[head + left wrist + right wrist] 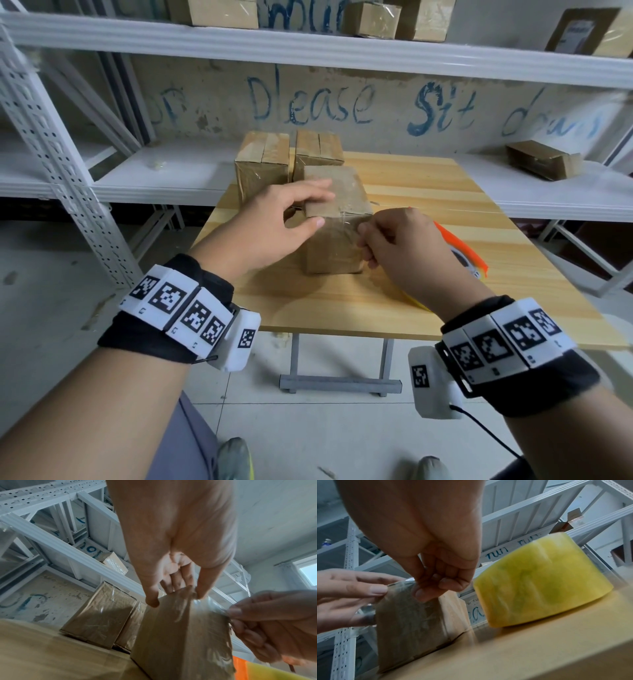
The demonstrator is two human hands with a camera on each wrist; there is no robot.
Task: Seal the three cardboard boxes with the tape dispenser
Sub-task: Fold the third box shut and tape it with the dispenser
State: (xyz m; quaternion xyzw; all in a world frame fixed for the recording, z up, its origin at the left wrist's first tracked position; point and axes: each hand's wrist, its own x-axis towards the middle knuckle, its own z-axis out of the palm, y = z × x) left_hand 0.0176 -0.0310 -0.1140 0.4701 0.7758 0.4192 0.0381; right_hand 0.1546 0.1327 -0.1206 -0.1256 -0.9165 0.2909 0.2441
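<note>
Three brown cardboard boxes stand on the wooden table (428, 185): two at the back (262, 161) (318, 149) and a front box (337, 246) in front of them. My left hand (323, 209) lies over the front box's top left corner, fingers straight on the lid and thumb at the front edge. My right hand (364, 240) pinches a strip of clear tape (404, 585) at the box's top front edge. Behind the right hand, the orange tape dispenser (462, 250) lies on the table, its yellow roll (539, 581) untouched.
White metal shelving (308, 48) surrounds the table at the back and sides. A small cardboard box (544, 159) lies on the right shelf, and more boxes (222, 12) stand on the upper shelf. The table's near edge (342, 330) is just below my wrists.
</note>
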